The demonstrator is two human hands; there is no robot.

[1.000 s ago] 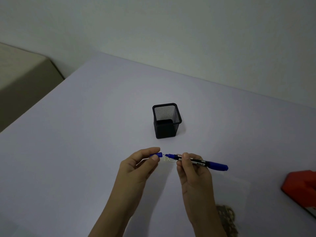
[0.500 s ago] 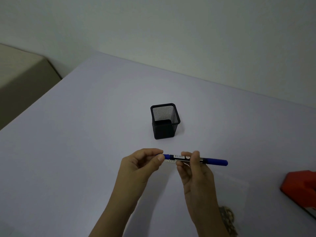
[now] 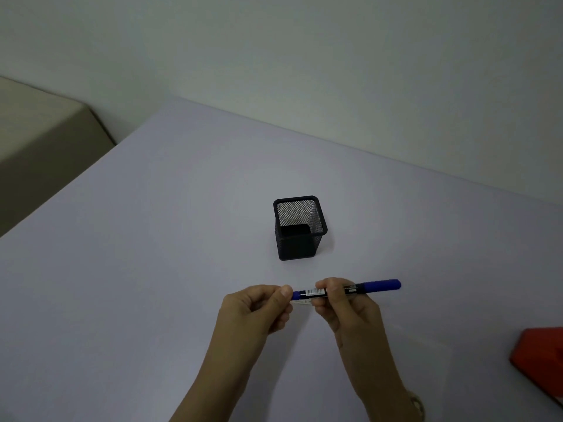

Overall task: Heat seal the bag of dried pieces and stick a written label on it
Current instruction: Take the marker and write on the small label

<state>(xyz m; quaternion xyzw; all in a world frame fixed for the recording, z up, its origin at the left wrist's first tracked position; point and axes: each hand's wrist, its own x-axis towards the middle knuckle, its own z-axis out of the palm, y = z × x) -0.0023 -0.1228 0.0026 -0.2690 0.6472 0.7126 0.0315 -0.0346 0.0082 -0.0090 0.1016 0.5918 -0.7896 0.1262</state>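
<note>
Both hands are up over the pale lilac-grey tabletop (image 3: 152,269), working the same blue-capped black marker pen (image 3: 315,292). The pen lies roughly level, running left to right, with a barcode sticker on the bit of barrel showing between the hands.

The left hand (image 3: 256,309) has its fingers curled in, and thumb and forefinger pinch the blue cap at the pen's left end. The right hand (image 3: 347,306) is wrapped round the barrel a bit further along, and the other blue end sticks out past its knuckles to the right.

Just under the pen, in the gap between the hands, a small white paper slip (image 3: 302,303) peeks out. It's mostly hidden, so I can't read anything on it.

The clear plastic bag of brown dried pieces (image 3: 416,402) is down at the bottom right, lying flat on the tabletop and mostly tucked behind the right forearm. Only a sliver of the brown stuff shows, and the clear film is faint.

A square black wire-mesh pen holder (image 3: 300,228) stands upright beyond the hands, well apart from them. A red boxy object (image 3: 539,360) is cut off by the right edge. Off the tabletop's left side there's a beige padded surface (image 3: 36,141).
</note>
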